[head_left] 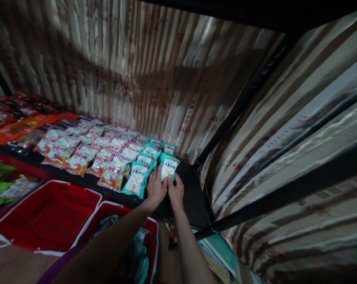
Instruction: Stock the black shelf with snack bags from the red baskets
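Note:
Both my hands are at one teal-and-white snack bag (169, 167) near the right end of a black shelf (193, 197). My left hand (156, 187) grips its lower left side, with the fingers partly hidden along the edge. On the lower right side is my right hand (176, 191), its thumb against the front of the bag. Close to my left hand, another teal snack bag (136, 178) leans at the front of a row of the same kind. Behind the held bag stands one more teal bag (169, 148).
Left along the shelf are several white-and-orange snack bags (115, 169), then orange packets (21, 126). Below stand a red basket (48, 213) and a second red basket (153, 232) holding teal bags. Black frame bars (240, 112) and striped sheeting (154, 71) border the shelf.

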A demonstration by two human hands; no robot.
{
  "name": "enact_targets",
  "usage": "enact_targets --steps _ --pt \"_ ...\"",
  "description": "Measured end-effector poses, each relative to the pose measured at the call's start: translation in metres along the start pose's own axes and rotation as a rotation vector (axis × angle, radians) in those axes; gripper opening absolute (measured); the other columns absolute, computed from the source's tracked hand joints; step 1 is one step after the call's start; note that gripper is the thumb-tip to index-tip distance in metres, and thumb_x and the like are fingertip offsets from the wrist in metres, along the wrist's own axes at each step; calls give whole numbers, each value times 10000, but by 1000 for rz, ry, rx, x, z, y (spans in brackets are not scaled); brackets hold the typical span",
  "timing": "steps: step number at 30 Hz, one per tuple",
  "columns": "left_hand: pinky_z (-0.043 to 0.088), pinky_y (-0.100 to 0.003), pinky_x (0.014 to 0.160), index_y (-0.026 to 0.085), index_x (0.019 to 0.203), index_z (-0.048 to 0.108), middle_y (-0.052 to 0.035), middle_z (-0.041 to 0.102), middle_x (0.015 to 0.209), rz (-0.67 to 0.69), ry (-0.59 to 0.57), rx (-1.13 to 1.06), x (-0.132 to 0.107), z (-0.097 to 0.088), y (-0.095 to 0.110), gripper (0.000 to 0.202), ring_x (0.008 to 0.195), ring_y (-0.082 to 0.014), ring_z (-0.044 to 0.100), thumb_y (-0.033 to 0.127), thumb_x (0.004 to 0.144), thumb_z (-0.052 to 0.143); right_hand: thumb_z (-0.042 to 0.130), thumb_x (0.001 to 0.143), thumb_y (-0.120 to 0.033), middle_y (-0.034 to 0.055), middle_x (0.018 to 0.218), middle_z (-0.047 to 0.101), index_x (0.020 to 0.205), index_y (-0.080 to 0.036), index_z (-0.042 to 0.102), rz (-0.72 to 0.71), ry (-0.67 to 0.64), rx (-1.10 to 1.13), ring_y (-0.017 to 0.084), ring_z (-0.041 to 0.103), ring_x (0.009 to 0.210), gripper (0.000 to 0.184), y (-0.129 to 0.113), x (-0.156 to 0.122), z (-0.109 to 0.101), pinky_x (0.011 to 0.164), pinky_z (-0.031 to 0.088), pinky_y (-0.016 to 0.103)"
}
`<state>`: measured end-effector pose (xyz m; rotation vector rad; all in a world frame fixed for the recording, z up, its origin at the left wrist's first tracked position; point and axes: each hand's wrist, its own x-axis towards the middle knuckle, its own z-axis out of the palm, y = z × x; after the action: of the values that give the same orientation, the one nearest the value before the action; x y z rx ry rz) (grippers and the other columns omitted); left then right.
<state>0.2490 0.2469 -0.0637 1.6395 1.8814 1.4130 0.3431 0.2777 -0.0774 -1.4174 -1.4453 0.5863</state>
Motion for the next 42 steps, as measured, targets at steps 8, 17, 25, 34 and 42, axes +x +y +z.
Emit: enact_targets --steps 8,17,25,34,42 --pt "336 -434 1031 128 1344 441 -186 565 1240 -87 14 -57 6 9 -3 520 1181 -302 487 271 845 450 449 788 -562 127 1375 476 1151 -169 615 45 17 -149 270 391 1293 560 5 12 9 1080 273 413" --pt "341 -432 1027 109 1335 438 -193 567 1243 -128 6 -111 9 12 -5 526 1189 -300 492 254 830 456 438 752 -642 118 1162 638 1219 -177 557 190 -83 -107 273 577 1077 670 -5 12 7 943 403 382" --pt "328 -441 1048 112 1339 437 -191 575 1235 -121 27 -159 11 11 -9 549 1206 -309 489 276 817 484 442 759 -614 129 1200 612 1220 -160 554 150 -75 -144 268 570 1072 656 -3 11 8 942 400 381" --pt "346 -427 1058 56 1392 325 -216 492 1335 -82 21 11 8 13 -10 599 1269 -283 443 249 837 443 433 754 -620 123 1174 626 1239 -170 538 162 -88 -164 261 584 1054 670 -5 9 6 930 421 378" --pt "257 -441 1128 23 1365 341 -214 366 1436 34 3 -41 -17 -2 -1 560 1368 -266 291 176 831 415 448 775 -518 149 1214 597 1187 -136 566 73 49 -56 248 539 1124 575 -10 -24 -2 1001 367 402"
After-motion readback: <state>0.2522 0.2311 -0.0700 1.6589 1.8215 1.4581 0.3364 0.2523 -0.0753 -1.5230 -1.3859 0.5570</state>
